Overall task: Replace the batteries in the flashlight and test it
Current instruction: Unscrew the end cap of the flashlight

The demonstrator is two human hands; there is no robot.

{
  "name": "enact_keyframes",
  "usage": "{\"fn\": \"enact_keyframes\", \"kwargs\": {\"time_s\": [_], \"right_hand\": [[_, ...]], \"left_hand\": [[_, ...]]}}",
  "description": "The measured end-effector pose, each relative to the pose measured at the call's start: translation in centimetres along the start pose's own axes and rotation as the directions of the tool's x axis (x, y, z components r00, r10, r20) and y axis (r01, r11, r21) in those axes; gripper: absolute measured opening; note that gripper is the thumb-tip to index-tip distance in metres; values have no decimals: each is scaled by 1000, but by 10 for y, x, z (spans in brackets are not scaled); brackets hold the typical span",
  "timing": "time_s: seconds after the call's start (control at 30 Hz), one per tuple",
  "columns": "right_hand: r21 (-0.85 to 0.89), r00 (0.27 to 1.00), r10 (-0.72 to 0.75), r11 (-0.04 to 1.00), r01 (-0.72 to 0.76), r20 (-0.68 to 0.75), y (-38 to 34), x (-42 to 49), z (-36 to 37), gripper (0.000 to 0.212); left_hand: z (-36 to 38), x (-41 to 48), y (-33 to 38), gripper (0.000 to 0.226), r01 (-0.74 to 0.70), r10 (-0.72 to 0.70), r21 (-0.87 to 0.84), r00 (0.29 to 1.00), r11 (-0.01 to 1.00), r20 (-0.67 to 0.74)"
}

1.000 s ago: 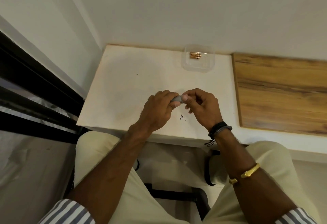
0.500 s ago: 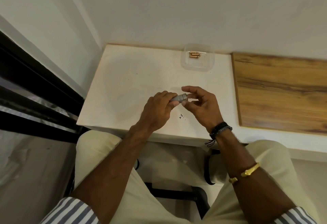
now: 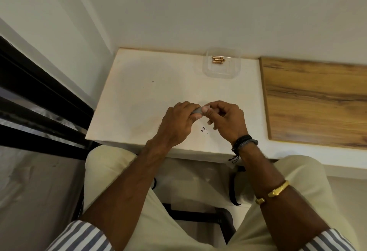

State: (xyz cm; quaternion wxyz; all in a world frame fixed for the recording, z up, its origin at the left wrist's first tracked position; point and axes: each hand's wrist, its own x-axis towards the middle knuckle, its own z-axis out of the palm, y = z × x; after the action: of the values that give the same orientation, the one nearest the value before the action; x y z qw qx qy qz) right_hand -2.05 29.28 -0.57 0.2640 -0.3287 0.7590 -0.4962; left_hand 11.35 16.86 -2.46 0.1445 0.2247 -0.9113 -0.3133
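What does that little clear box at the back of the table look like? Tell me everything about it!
The clear box is a small see-through plastic tub with rounded corners and no lid on it. It sits flat on the white table, at the far edge near the wall, close to the wooden board. Inside lie a few small copper-coloured batteries, side by side toward the back. No hand touches it.

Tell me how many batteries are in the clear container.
3 as far as I can tell, copper-coloured batteries lying side by side in the far-left part of the clear container by the wall; more may be hidden behind them.
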Motion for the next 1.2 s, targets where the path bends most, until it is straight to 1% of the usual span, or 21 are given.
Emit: {"fn": "enact_keyframes", "kwargs": {"time_s": [0.1, 0.17, 0.23, 0.3, 0.4, 0.47, 0.53, 0.57, 0.63, 0.67, 0.73, 0.83, 0.87, 0.93, 0.97, 1.03, 1.07, 1.1, 1.13, 1.2], "right_hand": [[27, 999, -47, 999, 46, 10, 3, 0, -1, 24], [47, 996, -79, 996, 77, 47, 4, 1, -5, 30], [64, 998, -32, 997, 29, 52, 1, 2, -6, 39], [45, 999, 30, 999, -30, 12, -1, 1, -3, 43], [-15, 999, 3, 1000, -4, -33, 0, 1, 1, 27], [-24, 998, -56, 998, 56, -15, 3, 2, -1, 19], [-6, 994, -98, 995, 98, 46, 5, 2, -5, 30], [13, 994, -78, 997, 77, 74, 4, 2, -6, 37], [-3, 998, 5, 1000, -4, 66, 1, 2, -5, 47], [-20, 999, 27, 999, -26, 37, 0, 2, -4, 44], [-43, 1000, 7, 999, -7, -9, -1, 2, -2, 32], [-31, 999, -45, 999, 45, -5, 2, 1, -3, 18], [-27, 998, -68, 997, 68, 3, 3, 1, -4, 18], [-3, 992, -118, 993, 118, 32, 4, 2, -7, 28], [15, 991, -118, 993, 118, 56, 3, 2, -7, 34], [13, 996, -47, 999, 46, 77, -1, 0, -6, 44], [-3, 998, -9, 1000, 9, 64, -4, 0, -5, 44], [-16, 999, 11, 1000, -10, 42, -4, 0, -3, 37], [-24, 1000, 12, 1000, -12, 19, -5, 0, -2, 30], [-36, 1000, -19, 999, 19, -6, -3, 1, -2, 24]], "left_hand": [[1, 0, -2, 32, 3, -3, -5, 1000, 1000, -9], [1, 0, -2, 35, 9, -9, 9, 1000, 1000, -18], [1, 1, -2, 35, 8, -7, 18, 1000, 1000, -23], [1, 1, -3, 34, 5, -5, 13, 1000, 1000, -19], [2, 0, -3, 34, -3, 3, 14, 1000, 1000, 2], [1, 0, -4, 34, 8, -8, 2, 1000, 1000, -3], [1, 0, -4, 35, 21, -21, 2, 1000, 1000, -5], [1, 0, -4, 34, 17, -17, 7, 1000, 1000, -7], [0, 0, -4, 32, 0, 0, 10, 1000, 1000, -13], [-1, 0, -3, 33, -2, 2, 9, 1000, 1000, -9], [-1, -1, -2, 35, 0, 0, 15, 1000, 1000, 6], [-1, -1, -3, 35, 8, -8, 9, 1000, 1000, 11], [0, -1, -3, 35, 15, -15, 6, 1000, 1000, 10], [0, 0, -3, 35, 23, -23, 8, 1000, 1000, 7], [0, 0, -2, 36, 25, -25, 10, 1000, 1000, 7], [-1, -1, -1, 38, 23, -23, 22, 1000, 1000, 6], [-2, -1, -1, 39, 20, -21, 21, 1000, 1000, 6], [-3, -1, -1, 38, 19, -19, 18, 1000, 1000, 8], [-4, -2, -1, 36, 18, -18, 18, 1000, 1000, 15], [-4, -2, 0, 35, 18, -19, 21, 999, 1000, 30]]}}
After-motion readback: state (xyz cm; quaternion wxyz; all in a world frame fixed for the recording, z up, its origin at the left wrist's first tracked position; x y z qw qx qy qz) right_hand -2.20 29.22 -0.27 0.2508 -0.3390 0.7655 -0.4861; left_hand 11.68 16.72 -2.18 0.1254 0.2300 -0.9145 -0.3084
